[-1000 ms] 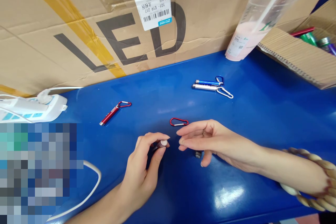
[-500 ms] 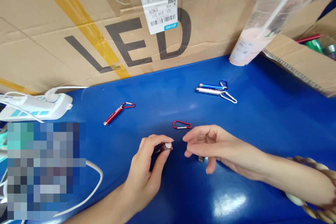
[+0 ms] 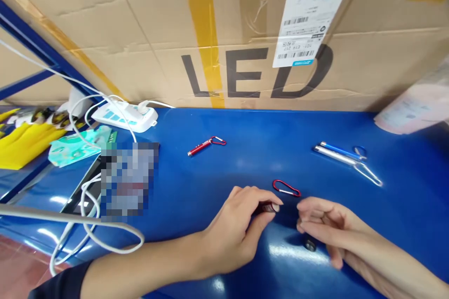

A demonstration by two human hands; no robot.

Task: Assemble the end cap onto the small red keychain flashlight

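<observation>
My left hand (image 3: 242, 229) pinches a small dark red flashlight tube (image 3: 263, 208) between thumb and fingers; a pale round end (image 3: 276, 208) faces right. Most of the tube is hidden by the fingers. Opposite it, my right hand (image 3: 329, 226) hovers with loosely curled, parted fingers and nothing visible in them. A small black cap (image 3: 310, 245) lies on the table beneath that hand. Just beyond both hands lies a loose red carabiner (image 3: 286, 188). A red penlight with a carabiner (image 3: 200, 147) rests farther left.
Blue (image 3: 342, 150) and silver (image 3: 335, 155) penlights with clips lie at the right. Behind stands a large carton (image 3: 157, 32). A pink drink cup (image 3: 410, 107) is at right. The left side holds a power strip (image 3: 122, 117), white cables (image 3: 115, 226) and yellow gloves (image 3: 28, 145).
The view has swung left, so the table items appear farther right. My left hand still pinches the tube. My right hand stays beside it, its thumb and fingertips slightly closer together.
</observation>
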